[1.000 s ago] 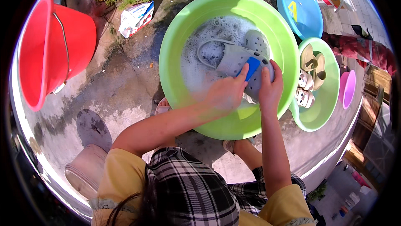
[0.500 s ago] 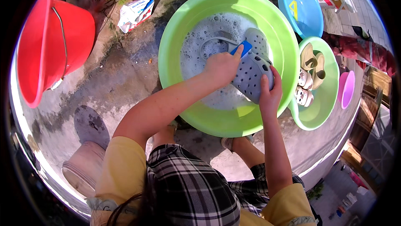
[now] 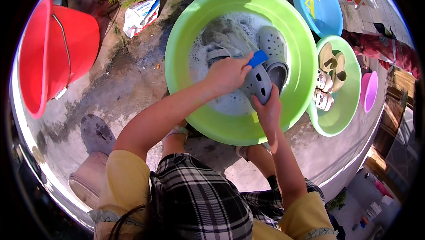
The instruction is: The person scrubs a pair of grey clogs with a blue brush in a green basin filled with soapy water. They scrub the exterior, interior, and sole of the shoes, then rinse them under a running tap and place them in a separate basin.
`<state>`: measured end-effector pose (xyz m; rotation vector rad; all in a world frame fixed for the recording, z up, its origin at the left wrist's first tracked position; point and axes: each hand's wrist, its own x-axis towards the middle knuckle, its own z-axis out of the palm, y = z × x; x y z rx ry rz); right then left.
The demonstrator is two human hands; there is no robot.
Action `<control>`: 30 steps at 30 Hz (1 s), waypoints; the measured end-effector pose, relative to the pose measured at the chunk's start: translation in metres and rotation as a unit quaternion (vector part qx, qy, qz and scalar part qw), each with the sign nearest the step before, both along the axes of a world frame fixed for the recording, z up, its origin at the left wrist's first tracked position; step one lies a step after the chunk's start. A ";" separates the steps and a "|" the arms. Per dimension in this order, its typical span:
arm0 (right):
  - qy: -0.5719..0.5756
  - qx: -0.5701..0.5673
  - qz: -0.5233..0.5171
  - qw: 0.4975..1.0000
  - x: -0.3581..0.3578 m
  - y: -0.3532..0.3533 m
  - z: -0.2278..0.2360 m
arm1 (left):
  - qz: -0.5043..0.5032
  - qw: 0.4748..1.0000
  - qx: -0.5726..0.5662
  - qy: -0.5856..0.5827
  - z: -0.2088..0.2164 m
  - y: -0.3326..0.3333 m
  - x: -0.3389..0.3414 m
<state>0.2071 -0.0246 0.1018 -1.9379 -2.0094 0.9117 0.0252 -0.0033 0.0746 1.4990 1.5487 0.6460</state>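
Note:
My left hand is closed round a blue scrubbing brush, pressed against a grey clog. My right hand grips that clog at its near end, where larger dark holes show along its side. The clog lies tilted on its side, its strap reaching left, partly behind my left hand. Beside it rests a second grey clog, with small round holes over its top. Both clogs are in a large light-green basin of cloudy, sudsy water. The brush's bristles are hidden.
A smaller green basin at the right holds olive and pale shoes. Behind it stands a blue basin. A red bucket stands at far left, near a crumpled packet. A pale bucket is beside my left arm.
The held clog has turned from showing its holed top to lying on its side. My right hand has moved down and left with it. The water by my left hand is stirred up.

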 end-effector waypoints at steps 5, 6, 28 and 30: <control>0.007 0.009 -0.015 1.000 0.002 -0.019 -0.016 | -0.022 0.986 0.057 0.155 -0.015 -0.015 0.010; 0.009 0.018 -0.014 1.000 0.000 -0.025 -0.017 | 0.009 0.985 0.008 0.173 -0.017 0.006 -0.008; 0.002 -0.042 -0.026 0.999 0.005 -0.033 -0.025 | 0.181 0.968 -0.103 0.143 -0.051 0.046 -0.028; 0.004 -0.037 -0.020 0.999 0.004 -0.034 -0.026 | 0.175 0.959 -0.122 0.188 -0.046 0.048 -0.035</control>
